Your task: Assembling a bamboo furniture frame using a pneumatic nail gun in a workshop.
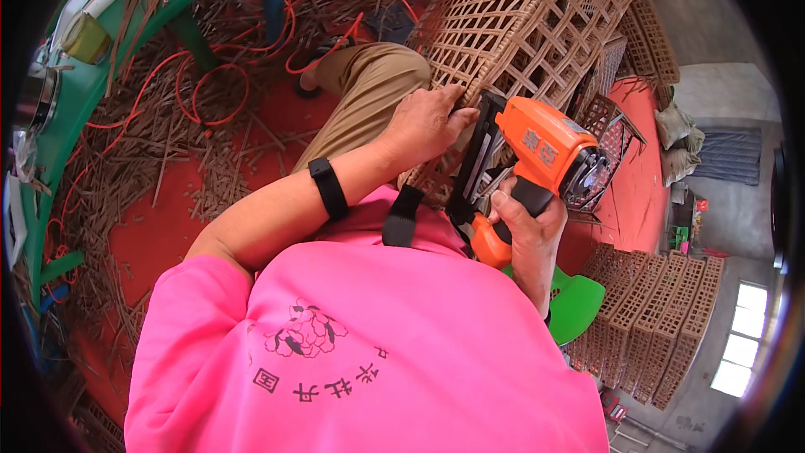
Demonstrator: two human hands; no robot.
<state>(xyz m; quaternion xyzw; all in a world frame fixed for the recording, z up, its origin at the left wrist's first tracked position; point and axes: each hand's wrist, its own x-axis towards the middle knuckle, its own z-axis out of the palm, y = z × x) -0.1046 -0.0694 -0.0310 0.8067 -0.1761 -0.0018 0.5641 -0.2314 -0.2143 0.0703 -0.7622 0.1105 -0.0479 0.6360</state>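
The nail gun (541, 144) hides some right-hand fingers (515, 208) from me; the view's edge crops the woven basket (496, 23) at one o'clock, the green counter (144, 27) at ten.

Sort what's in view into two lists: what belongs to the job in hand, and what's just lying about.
In the job:
- orange power tool, gripped by the right hand
- brown woven piece, left hand at its edge

Seemingly just lying about:
- scattered brown strips on the floor
- yellow-green container at left
- grayish sacks at right
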